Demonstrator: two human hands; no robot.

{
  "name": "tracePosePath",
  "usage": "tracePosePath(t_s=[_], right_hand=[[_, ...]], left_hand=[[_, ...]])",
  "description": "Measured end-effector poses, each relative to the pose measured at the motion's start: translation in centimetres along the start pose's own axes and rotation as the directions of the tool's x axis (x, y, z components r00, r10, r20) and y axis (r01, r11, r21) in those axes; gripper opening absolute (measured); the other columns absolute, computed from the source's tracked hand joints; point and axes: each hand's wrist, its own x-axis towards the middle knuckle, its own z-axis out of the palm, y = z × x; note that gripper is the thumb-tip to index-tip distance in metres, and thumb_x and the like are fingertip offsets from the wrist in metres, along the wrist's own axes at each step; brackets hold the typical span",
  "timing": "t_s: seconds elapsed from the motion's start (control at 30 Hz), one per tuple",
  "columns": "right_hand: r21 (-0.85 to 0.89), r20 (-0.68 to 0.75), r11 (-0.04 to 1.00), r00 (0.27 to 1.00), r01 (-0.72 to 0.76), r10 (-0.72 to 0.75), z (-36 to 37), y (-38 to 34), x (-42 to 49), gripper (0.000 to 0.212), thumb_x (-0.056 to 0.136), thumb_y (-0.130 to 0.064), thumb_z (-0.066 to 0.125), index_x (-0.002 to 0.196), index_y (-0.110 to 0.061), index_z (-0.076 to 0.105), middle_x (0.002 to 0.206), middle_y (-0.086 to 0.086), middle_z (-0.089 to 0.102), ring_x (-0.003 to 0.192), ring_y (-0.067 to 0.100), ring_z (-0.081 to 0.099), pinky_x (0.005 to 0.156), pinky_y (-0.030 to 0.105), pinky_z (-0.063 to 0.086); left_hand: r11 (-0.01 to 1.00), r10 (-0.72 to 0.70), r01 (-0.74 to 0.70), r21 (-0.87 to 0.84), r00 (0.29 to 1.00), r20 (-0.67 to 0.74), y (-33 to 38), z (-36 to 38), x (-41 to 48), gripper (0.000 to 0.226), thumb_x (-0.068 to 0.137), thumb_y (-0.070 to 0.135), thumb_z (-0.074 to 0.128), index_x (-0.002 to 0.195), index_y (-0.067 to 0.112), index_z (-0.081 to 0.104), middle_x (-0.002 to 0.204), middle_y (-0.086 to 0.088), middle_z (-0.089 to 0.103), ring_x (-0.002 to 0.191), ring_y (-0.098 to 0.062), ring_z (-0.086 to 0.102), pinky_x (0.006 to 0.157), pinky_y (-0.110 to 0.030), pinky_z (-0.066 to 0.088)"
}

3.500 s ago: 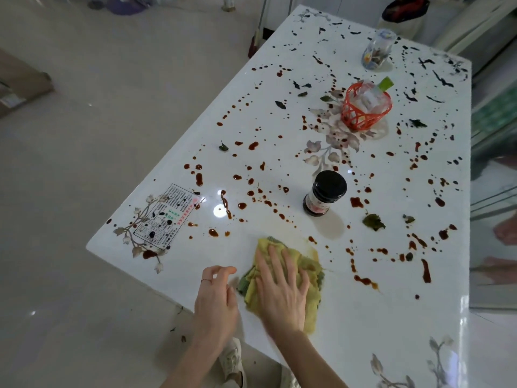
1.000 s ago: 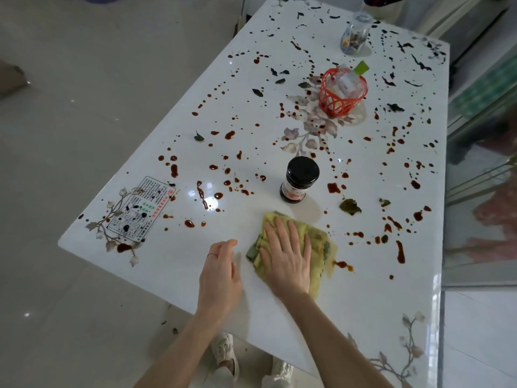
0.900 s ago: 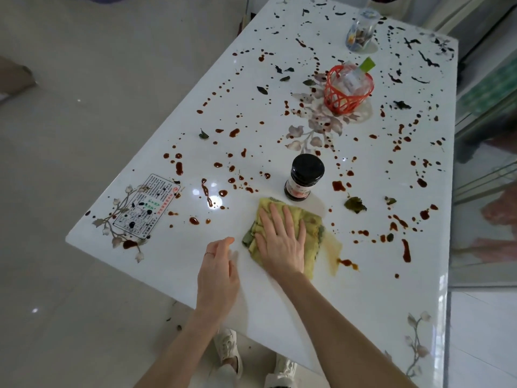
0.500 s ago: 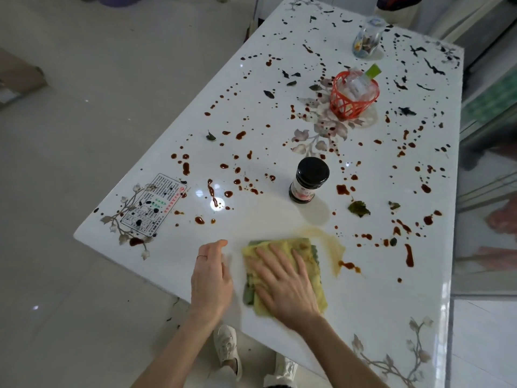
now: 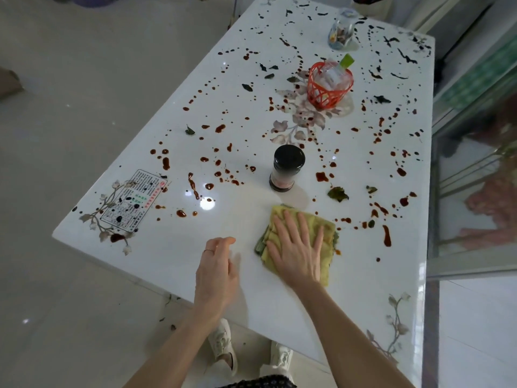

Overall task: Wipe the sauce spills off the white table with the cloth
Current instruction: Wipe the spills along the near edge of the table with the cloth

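A folded yellow-green cloth (image 5: 326, 231) lies on the white table (image 5: 167, 247) near its front edge. My right hand (image 5: 296, 247) presses flat on the cloth with fingers spread. My left hand (image 5: 216, 271) rests on its edge on the bare table just left of the cloth, fingers relaxed and holding nothing. Red-brown sauce spills (image 5: 193, 184) dot most of the tabletop. Darker splashes (image 5: 405, 57) mark the far end. A red streak (image 5: 387, 236) lies right of the cloth.
A black-lidded jar (image 5: 286, 168) stands just beyond the cloth. Farther back stand an orange basket (image 5: 328, 88) with packets and a small glass jar (image 5: 341, 30). A printed card (image 5: 133, 201) lies at the left corner. Leaf scraps (image 5: 338, 194) are scattered about. A glass door is on the right.
My right hand has slid the cloth forward and to the right, over the smear beside it. The left hand has stayed beside it.
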Motion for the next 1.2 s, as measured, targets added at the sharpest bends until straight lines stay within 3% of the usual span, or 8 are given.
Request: tracePosePath(t_s=[0.13,0.3,0.37,0.6,0.8,0.87,1.03,1.2], right_hand=[[0.040,-0.004,0.991,0.991,-0.130,0.131,0.5,-0.5,-1.9,0.065,0.098,-0.061,0.016,0.157,-0.033,0.016,0.165,-0.008,0.009,0.152,0.024,-0.006,0.115,0.064,-0.008],[-0.002,0.005,0.994,0.994,0.109,-0.109,0.7,0.3,-4.8,0.063,0.098,-0.061,0.025,0.156,-0.035,0.022,0.164,-0.007,0.016,0.152,0.026,0.004,0.114,0.067,0.004],[-0.025,0.004,0.990,0.991,0.136,-0.136,0.2,2.2,-3.0,0.063,0.097,-0.063,0.022,0.154,-0.038,0.023,0.163,-0.009,0.019,0.152,0.024,0.005,0.113,0.067,0.004],[0.019,0.001,0.998,0.998,-0.060,0.060,0.0,5.0,-4.1,0.064,0.098,-0.062,0.015,0.157,-0.036,0.012,0.165,-0.008,0.008,0.152,0.023,-0.004,0.116,0.065,-0.002],[-0.055,0.006,0.970,0.971,0.238,-0.238,0.2,7.8,-8.0,0.066,0.097,-0.063,0.029,0.156,-0.035,0.022,0.164,-0.005,0.019,0.152,0.025,0.007,0.114,0.065,0.007],[-0.074,0.013,0.968,0.971,0.241,-0.240,-0.4,9.5,-5.7,0.064,0.096,-0.063,0.028,0.155,-0.037,0.022,0.163,-0.007,0.020,0.152,0.023,0.006,0.115,0.063,0.004],[-0.008,0.028,0.997,0.997,0.078,-0.078,-0.7,9.6,-6.0,0.064,0.098,-0.061,0.019,0.156,-0.035,0.019,0.165,-0.006,0.014,0.152,0.023,0.002,0.117,0.061,-0.001],[-0.058,0.044,0.957,0.958,0.284,-0.282,-0.3,11.4,-12.3,0.064,0.099,-0.063,0.024,0.157,-0.035,0.018,0.165,-0.005,0.013,0.152,0.025,0.005,0.115,0.064,0.010]], left_hand=[[0.999,0.031,-0.031,0.032,0.999,0.018,1.0,0.4,-0.3,0.042,0.084,-0.007,0.048,0.122,0.012,0.050,0.126,-0.001,0.045,0.106,-0.017,0.052,0.076,-0.018,0.038],[0.999,0.011,-0.013,0.043,1.000,0.027,1.8,1.2,-1.0,0.041,0.086,-0.006,0.048,0.123,0.011,0.051,0.127,-0.002,0.045,0.105,-0.018,0.054,0.079,-0.019,0.040],[0.999,0.009,-0.010,0.041,0.999,0.030,2.2,1.7,-1.4,0.041,0.085,-0.006,0.049,0.122,0.012,0.052,0.127,-0.002,0.046,0.104,-0.017,0.054,0.078,-0.017,0.039],[0.998,-0.037,0.036,0.048,0.999,0.002,3.3,3.1,-3.2,0.043,0.084,-0.008,0.050,0.122,0.011,0.051,0.127,-0.002,0.046,0.105,-0.017,0.055,0.078,-0.017,0.040],[0.997,-0.068,0.068,0.023,0.998,0.011,6.2,5.7,-4.2,0.042,0.085,-0.006,0.048,0.123,0.010,0.051,0.129,-0.005,0.047,0.108,-0.020,0.055,0.087,-0.028,0.045],[0.998,-0.061,0.061,0.013,0.998,0.004,7.1,6.5,-4.5,0.042,0.084,-0.007,0.048,0.123,0.011,0.051,0.129,-0.004,0.047,0.108,-0.020,0.054,0.088,-0.029,0.045],[0.997,-0.071,0.071,-0.011,0.997,-0.009,8.6,8.3,-6.3,0.042,0.084,-0.006,0.049,0.122,0.011,0.051,0.128,-0.004,0.047,0.105,-0.022,0.054,0.087,-0.031,0.047],[0.997,-0.076,0.076,-0.001,0.997,0.012,9.3,9.3,-7.6,0.042,0.085,-0.006,0.047,0.123,0.013,0.050,0.128,-0.002,0.047,0.098,-0.015,0.056,0.081,-0.020,0.044]])
